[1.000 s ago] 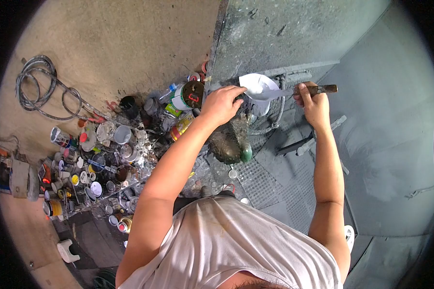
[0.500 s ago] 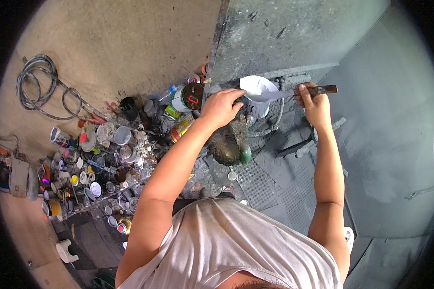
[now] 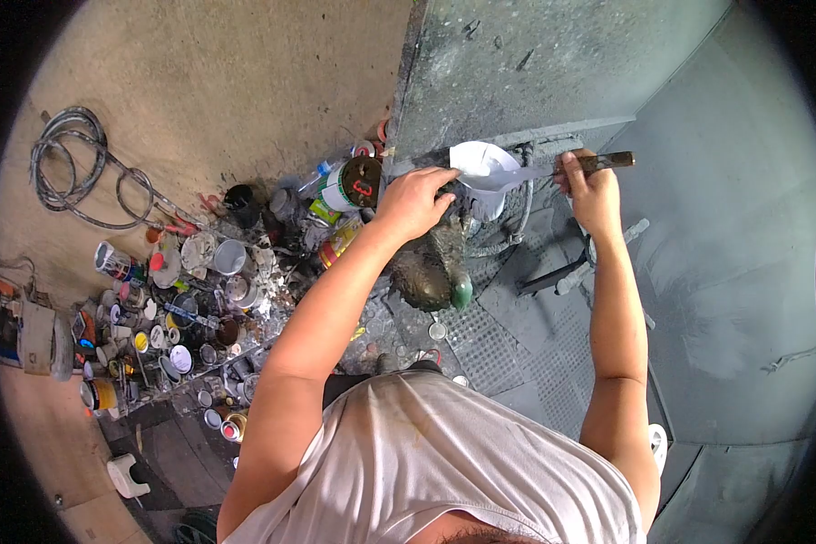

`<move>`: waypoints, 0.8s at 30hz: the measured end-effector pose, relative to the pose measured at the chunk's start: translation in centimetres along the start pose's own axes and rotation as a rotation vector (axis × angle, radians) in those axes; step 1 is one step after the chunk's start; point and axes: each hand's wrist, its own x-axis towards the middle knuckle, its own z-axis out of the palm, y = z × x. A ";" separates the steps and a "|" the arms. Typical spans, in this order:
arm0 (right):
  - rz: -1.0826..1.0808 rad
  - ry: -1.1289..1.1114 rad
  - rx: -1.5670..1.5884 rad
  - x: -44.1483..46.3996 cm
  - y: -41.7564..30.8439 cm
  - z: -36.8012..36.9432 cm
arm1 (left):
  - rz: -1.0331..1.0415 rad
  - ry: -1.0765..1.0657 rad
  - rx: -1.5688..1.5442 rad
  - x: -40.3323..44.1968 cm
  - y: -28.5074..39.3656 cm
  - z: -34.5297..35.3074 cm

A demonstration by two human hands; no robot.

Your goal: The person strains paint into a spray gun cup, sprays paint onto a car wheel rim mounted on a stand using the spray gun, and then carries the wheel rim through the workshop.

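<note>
Key relation: white cup [image 3: 490, 208] sat between the hands, upper centre of the frame, right up against the left hand [image 3: 414, 204] and apart from the right hand [image 3: 592, 193]. Left was nearer; right reached it only by way of the flat-bladed spatula [image 3: 618, 160]. Spatula's long axis ran nearly level across the frame: brown handle to the right, blade to the left, dipping slightly toward the cup. Blade end overlapped the cup's right rim; couldn't tell from this angle whether it touched the rim or sat just over the opening.

Right hand: pinched the spatula around the blade end of the handle, butt sticking out past the fingers to the right. Left hand: fingers at the cup's left rim, thumb lower and apart; couldn't tell if it gripped the wall or only steadied it.

Cup's mouth faced the camera at a slant, pale inside showing; contents too bright to read. Dark lumpy object [image 3: 423, 276] lay just below the cup in the frame, green end at its lower right. Cup's support: hidden.
</note>
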 end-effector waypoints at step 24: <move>-0.019 0.125 0.193 -0.5 -1.2 -0.2 | -0.043 -0.015 -0.031 -0.2 -0.3 0.2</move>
